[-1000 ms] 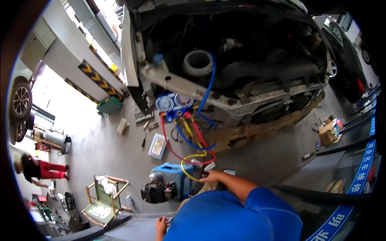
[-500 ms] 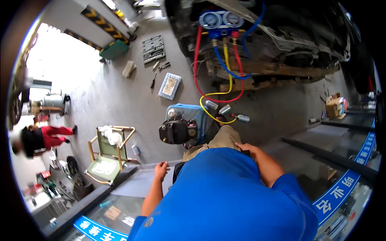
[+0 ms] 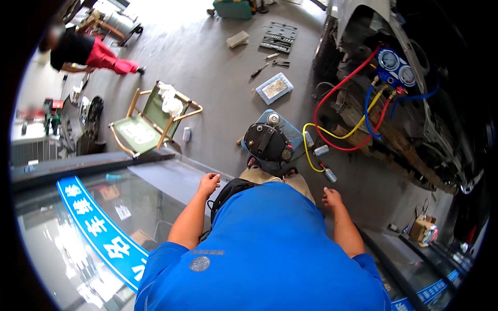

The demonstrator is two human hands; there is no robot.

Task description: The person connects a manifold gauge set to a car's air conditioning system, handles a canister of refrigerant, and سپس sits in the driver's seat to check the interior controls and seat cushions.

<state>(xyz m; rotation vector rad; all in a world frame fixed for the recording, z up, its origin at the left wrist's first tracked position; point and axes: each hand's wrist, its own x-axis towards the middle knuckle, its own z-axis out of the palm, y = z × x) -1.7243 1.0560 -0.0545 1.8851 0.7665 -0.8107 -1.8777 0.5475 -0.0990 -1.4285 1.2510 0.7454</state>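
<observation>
My left hand [image 3: 209, 184] hangs at my left side beside a black bag [image 3: 228, 193], fingers loosely bent, nothing seen in it. On the other side my right hand [image 3: 332, 198] is also free, fingers slightly apart. Ahead of my feet a black vacuum pump [image 3: 265, 142] sits by a blue plastic case [image 3: 295, 129], a small metal can [image 3: 273, 119] beside it. Several cans, one of them a refrigerant can [image 3: 330, 175] joined to a yellow hose [image 3: 306, 147], lie right of it. The hose runs to a gauge manifold [image 3: 395, 68] on the car, with red and blue hoses.
A stripped car body [image 3: 415, 135] fills the right. Farther off lie an open socket set [image 3: 278, 39], a screwdriver [image 3: 259, 71] and a blue-rimmed box [image 3: 274, 88]. A green folding chair [image 3: 142, 129] stands left; a person in red trousers [image 3: 110, 58] is beyond. Glass panes [image 3: 98, 207] flank me.
My view has turned left, so the car and gauges now sit farther right. My right hand has come away from my trousers. The left still hangs at my side.
</observation>
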